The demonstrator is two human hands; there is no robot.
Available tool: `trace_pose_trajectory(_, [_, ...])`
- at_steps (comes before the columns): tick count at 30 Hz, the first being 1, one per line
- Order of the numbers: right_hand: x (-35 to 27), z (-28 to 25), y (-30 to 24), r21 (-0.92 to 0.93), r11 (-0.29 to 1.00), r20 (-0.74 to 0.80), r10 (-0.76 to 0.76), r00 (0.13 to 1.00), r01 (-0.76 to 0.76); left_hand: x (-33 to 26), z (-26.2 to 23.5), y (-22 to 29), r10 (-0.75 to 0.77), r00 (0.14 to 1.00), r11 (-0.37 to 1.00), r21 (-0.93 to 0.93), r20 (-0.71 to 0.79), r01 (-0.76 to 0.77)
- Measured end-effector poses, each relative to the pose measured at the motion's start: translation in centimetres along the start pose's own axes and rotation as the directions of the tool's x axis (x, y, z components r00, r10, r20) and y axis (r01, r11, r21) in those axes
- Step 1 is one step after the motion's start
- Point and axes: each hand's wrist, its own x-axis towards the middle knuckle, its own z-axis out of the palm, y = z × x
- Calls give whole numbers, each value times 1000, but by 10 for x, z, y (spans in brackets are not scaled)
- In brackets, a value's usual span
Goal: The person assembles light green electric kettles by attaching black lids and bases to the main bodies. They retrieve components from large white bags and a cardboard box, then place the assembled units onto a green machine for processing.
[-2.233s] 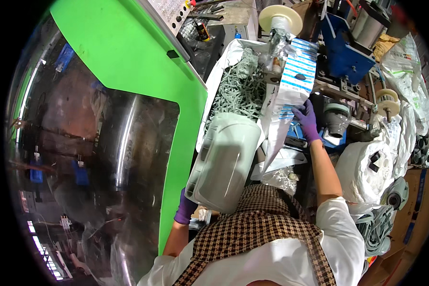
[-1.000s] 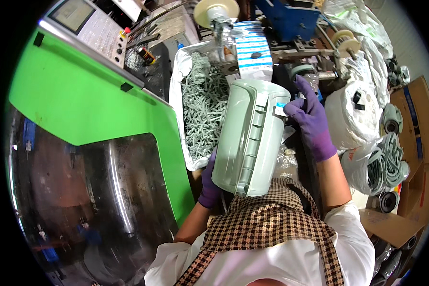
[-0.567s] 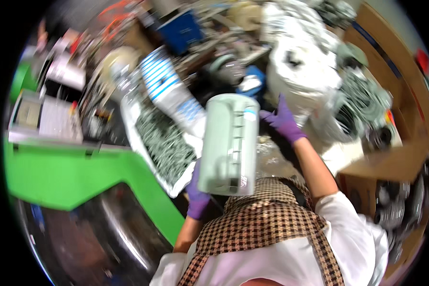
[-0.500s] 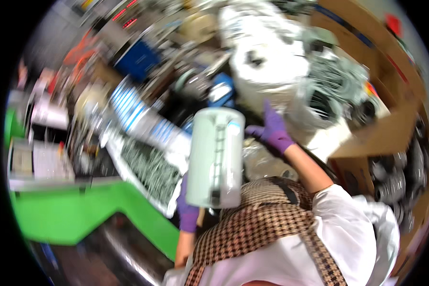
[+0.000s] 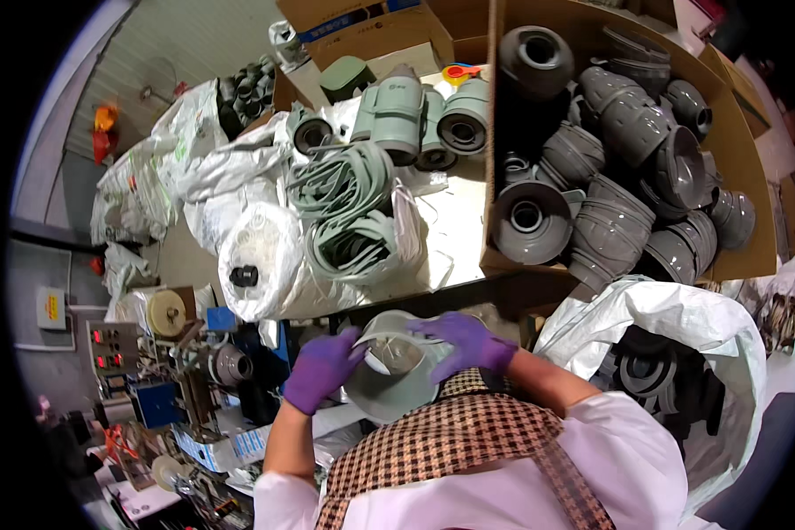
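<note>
- Far left: white sacks (image 5: 163,181) heaped together, count unclear; near left, a cluttered bench with a blue machine (image 5: 155,402) and a cream tape reel (image 5: 166,313)
- Left hand (image 5: 320,369) in a purple glove, fingers curled round the left rim of a pale green tub (image 5: 389,375), thumb over the edge
- Tub held low and near the chest, mouth turned up toward the camera, with a white curved piece (image 5: 387,346) just inside the rim
- Step in hand, as a judgement: steadying the tub in both hands and handling the white piece at its mouth; next move likely calls for a firm grip on one side while the other hand works the piece
- Right hand (image 5: 465,340) in a purple glove, fingers spread flat across the right rim, tips touching the white piece
- Centre far: loops of pale green strip (image 5: 349,212) in an open bag, and about four pale green housings (image 5: 415,110) lying on the table
- Right far: cardboard box (image 5: 733,168) holding well over a dozen dark grey funnel-shaped mouldings (image 5: 618,203), exact count unclear
- Near right: open white sack (image 5: 671,309) with black ring parts (image 5: 658,375), too overlapped to count
</note>
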Motion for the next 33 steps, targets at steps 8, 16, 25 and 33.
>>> trace_pose_trajectory(8, [-35, 10, 28, 127, 988, -611, 146, 778, -86, 187, 42, 220, 658, 689, 743, 410, -304, -529])
trace_pose_trajectory(16, [-53, 32, 53, 171, 923, -567, 378, 732, -344, 211, 76, 209, 657, 591, 748, 305, -468, -589])
trace_pose_trajectory(25, [-30, 43, 75, -428, 874, -540, -44, 840, -229, 46, -64, 107, 117, 936, 126, -930, -332, -345])
trace_pose_trajectory(33, [93, 108, -41, -343, 939, -467, -142, 873, -31, -95, 94, -69, -278, 939, -816, -466, -203, -343])
